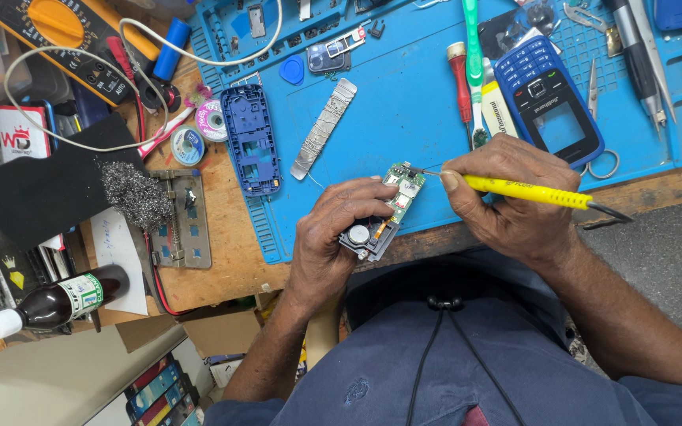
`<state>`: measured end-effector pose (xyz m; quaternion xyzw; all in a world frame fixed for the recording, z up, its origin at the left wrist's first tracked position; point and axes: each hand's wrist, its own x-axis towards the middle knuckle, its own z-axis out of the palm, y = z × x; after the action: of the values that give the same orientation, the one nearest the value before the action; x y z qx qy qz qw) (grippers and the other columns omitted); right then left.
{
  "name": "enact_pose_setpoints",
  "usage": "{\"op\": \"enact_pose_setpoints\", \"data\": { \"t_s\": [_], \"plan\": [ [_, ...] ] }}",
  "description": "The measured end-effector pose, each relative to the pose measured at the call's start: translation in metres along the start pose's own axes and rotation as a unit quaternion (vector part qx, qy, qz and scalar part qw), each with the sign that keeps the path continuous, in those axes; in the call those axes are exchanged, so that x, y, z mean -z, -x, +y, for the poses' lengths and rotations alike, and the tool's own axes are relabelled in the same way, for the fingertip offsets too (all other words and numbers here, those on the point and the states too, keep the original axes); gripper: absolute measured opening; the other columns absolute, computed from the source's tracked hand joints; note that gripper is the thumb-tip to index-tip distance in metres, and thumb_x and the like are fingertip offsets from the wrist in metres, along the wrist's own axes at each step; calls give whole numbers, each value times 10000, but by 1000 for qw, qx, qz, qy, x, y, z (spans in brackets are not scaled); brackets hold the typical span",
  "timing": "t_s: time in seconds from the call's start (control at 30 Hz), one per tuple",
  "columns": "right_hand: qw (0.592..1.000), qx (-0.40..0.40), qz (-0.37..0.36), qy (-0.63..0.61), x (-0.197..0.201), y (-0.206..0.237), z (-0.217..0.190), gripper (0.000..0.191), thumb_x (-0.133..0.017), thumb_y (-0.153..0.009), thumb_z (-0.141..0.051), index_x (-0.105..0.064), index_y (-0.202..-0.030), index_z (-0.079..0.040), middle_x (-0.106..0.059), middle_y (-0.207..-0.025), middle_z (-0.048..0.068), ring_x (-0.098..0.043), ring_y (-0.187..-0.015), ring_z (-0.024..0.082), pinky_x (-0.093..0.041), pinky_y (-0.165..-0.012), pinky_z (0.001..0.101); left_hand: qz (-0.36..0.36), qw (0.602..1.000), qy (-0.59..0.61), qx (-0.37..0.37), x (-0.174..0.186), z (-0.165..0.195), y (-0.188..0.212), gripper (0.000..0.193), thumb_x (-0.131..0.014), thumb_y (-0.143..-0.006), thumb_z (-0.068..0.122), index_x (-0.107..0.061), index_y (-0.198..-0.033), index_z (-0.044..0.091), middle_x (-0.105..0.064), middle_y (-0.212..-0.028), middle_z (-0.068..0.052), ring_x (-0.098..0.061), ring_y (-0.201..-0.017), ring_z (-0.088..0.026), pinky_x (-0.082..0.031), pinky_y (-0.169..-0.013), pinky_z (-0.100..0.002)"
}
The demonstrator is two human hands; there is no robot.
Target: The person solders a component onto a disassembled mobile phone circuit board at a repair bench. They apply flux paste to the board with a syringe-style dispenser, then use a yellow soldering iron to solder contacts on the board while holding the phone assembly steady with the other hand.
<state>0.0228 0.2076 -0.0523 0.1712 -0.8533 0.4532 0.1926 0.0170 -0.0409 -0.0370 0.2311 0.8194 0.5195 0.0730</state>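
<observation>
On the blue mat (404, 102) the small compartments at the far edge hold little metal parts, but these are too small to identify. The left hand (333, 237) is closed around a green circuit board (401, 189) at the near edge of the mat; the board carries small silver components and sits on a dark piece with a round white part. The right hand (507, 197) grips a yellow soldering iron (530, 191), its thin tip touching the top of the board. The fingers hide the lower part of the board. A blue phone cover (548, 99) lies on the mat, beyond the right hand. A brown bottle (57, 301) lies at the desk edge, left of the mat.
</observation>
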Motion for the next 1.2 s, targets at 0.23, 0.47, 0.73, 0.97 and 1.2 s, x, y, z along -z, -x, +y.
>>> {"op": "enact_pose_setpoints", "data": {
  "t_s": [0.23, 0.47, 0.73, 0.97, 1.2],
  "plan": [
    [1000, -4, -2, 4, 0, 1, 2, 74, -775, -1002, -73, -705, -988, -52, -708, -832, 53, -673, -724, 162, -508, -590, 277, 0, 1000, 3, 0, -1, 0, 1, 283, -793, -864, 100, -718, -1135, 136, -738, -1288, -23, -662, -1327, -256, -543, -1149, -412],
    [1000, 2, -6, 6, 0, 1, 3, 76, -772, -1006, -79, -702, -995, -54, -707, -831, 51, -678, -726, 162, -511, -591, 275, -1, 1000, 4, -3, -2, -2, 1, 286, -802, -862, 132, -718, -1135, 140, -735, -1293, -21, -660, -1330, -253, -540, -1154, -414],
    [1000, -1, 9, -17, 2, 4, 2, 61, -757, -1018, -56, -697, -1015, -45, -719, -857, 60, -688, -693, 148, -521, -601, 259, 1, 1000, 4, -5, -3, -3, 2, 288, -805, -862, 137, -720, -1137, 140, -736, -1291, -21, -660, -1331, -254, -533, -1166, -418],
    [999, -24, 35, -19, 3, 8, 1, 69, -760, -1053, -68, -699, -1025, -48, -727, -851, 65, -692, -717, 158, -520, -631, 269, 1, 1000, 2, -7, -2, -4, 2, 284, -801, -866, 124, -717, -1138, 132, -737, -1291, -23, -665, -1326, -260, -535, -1152, -411],
    [1000, -10, 10, -3, 1, 3, 0, 72, -772, -1012, -73, -705, -995, -52, -716, -855, 53, -684, -729, 164, -513, -605, 275, -1, 1000, -4, -5, -2, -2, 1, 302, -810, -850, 117, -717, -1136, 136, -738, -1286, -18, -665, -1324, -262, -540, -1139, -409]
  ]
}}
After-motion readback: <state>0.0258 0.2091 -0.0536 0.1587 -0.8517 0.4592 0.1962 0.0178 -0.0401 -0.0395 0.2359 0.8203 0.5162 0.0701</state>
